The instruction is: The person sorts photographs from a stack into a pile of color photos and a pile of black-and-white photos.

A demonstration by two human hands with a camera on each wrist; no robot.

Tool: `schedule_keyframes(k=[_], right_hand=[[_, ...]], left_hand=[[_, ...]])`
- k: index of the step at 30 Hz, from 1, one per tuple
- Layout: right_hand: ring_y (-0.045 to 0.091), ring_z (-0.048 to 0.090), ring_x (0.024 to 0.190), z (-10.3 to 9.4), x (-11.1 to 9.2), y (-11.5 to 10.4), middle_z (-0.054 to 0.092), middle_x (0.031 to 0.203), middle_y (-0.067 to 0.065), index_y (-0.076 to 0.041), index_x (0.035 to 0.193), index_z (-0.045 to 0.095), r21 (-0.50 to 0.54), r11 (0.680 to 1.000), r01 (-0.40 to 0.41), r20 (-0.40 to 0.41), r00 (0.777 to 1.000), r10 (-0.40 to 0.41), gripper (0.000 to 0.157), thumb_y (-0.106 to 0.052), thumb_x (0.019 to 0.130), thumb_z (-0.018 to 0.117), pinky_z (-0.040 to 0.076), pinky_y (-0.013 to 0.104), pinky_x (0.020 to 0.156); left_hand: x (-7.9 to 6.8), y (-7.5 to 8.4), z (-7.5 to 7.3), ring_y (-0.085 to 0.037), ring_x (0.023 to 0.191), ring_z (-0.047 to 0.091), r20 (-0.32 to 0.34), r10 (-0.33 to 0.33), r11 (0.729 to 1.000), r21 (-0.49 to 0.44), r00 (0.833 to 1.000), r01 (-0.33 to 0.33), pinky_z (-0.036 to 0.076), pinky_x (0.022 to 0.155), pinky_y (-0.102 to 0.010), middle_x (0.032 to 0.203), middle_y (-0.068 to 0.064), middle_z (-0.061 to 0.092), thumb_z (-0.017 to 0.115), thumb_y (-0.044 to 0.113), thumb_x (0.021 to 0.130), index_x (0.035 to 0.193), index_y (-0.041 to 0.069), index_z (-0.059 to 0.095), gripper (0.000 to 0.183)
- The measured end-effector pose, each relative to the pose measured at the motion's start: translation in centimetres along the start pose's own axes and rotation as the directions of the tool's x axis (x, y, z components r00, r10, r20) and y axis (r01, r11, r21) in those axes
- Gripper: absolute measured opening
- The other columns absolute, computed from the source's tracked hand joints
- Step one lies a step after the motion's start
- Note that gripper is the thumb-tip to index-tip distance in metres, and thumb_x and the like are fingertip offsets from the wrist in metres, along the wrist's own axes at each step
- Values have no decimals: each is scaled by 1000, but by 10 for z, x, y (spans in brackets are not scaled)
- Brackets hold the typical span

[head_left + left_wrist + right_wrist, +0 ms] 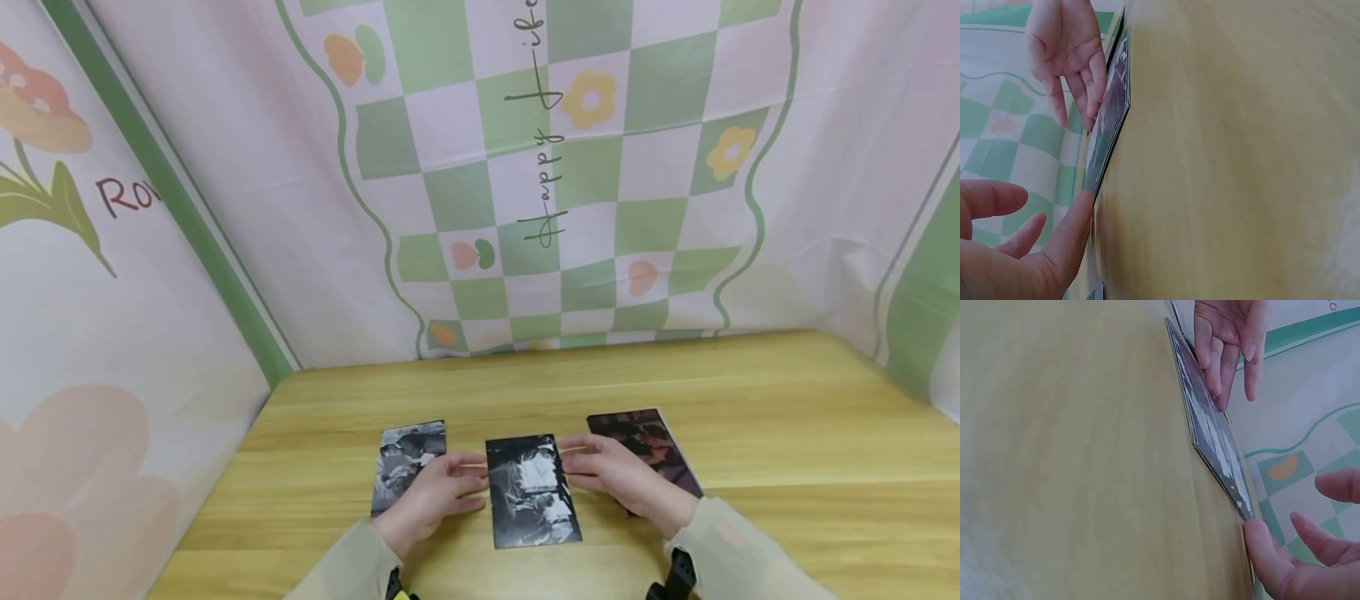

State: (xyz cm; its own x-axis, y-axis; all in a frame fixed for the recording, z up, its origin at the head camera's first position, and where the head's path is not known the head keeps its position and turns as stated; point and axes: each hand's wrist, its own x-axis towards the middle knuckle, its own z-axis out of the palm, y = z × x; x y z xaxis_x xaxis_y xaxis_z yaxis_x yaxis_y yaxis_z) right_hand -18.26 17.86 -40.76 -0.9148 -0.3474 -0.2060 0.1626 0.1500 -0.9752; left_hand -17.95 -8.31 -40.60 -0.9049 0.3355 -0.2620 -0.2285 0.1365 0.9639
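Sleeves [341,568], pale, one pair: nearest, behind both grips; black wristbands [678,571] at the cuffs.
Left grip [433,498]: released, fingers extended, a fingertip touching the near side of the middle print; nothing clasped.
Right grip [621,477]: likewise released, fingers extended, a fingertip at the opposite edge.
Middle print [528,500]: black-and-white, flat between the two grips; layered edge, apparently a stack.
Left print [408,457]: black-and-white, outward of the left grip, partly covered by it in view.
Right print [641,432]: dark, reddish, beyond the right grip, partly covered by it in view.
Progress, judged: three prints set apart in a row, placing seemingly well advanced; the middle one's alignment appears unfinished. Further items outstanding: cannot tell.
Counter [795,433]: wood-grained, beneath and beyond both grips.
Checked cloth [517,137]: green and white, farthest from the grips.
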Motion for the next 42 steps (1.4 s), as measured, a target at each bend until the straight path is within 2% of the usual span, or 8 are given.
schedule_keyframes(k=[5,11,18,25,29,32,42], right_hand=[[44,48,121,0,-1,0,41,132,38,17,134,33,9,1000,8,1,1000,-8,47,-7,96,47,50,43,97],[41,50,120,0,-2,-1,41,132,38,18,133,34,25,999,26,-19,1000,-25,47,-8,96,47,50,43,98],[23,59,108,2,-2,-1,49,125,32,18,130,36,65,996,52,-82,996,-47,44,-5,95,49,53,36,94],[17,63,94,9,3,4,57,115,27,19,126,41,35,996,77,-178,982,-69,44,4,88,57,58,30,80],[13,63,85,13,4,6,61,106,20,19,125,40,50,996,72,-178,982,-62,45,7,86,59,59,28,73],[11,62,78,14,3,5,62,98,11,17,125,41,72,996,52,-177,983,-38,43,7,86,58,58,26,69],[10,61,78,13,0,1,62,94,7,15,127,41,100,995,23,-155,988,-7,42,6,88,55,58,25,66]], left_hand=[[-1,1,0,-26,108,60,-2,3,1000,0,1000,-3,56,88,-38,129,-30,52,50,-2,93,131,-12,43,40],[-2,1,2,-24,106,61,-5,35,999,-1,999,-35,56,87,-38,128,-30,52,51,-2,93,129,-13,44,39],[-2,-1,5,-24,104,61,-35,63,998,-9,997,-63,56,88,-39,123,-27,55,55,-4,90,127,-14,47,40],[2,-6,9,-16,91,63,-78,117,992,-42,990,-120,58,82,-34,119,-25,56,55,-9,84,128,-14,46,46],[2,-9,11,-11,85,60,-132,125,991,-32,983,-130,58,76,-31,113,-18,57,58,-10,81,127,-11,50,46],[1,-9,13,-12,85,59,-154,123,991,-40,980,-131,58,74,-30,113,-17,58,58,-11,80,126,-10,52,46],[-2,-8,14,-12,78,60,-165,99,993,-51,981,-109,58,73,-29,115,-16,57,59,-9,81,126,-7,53,45]])
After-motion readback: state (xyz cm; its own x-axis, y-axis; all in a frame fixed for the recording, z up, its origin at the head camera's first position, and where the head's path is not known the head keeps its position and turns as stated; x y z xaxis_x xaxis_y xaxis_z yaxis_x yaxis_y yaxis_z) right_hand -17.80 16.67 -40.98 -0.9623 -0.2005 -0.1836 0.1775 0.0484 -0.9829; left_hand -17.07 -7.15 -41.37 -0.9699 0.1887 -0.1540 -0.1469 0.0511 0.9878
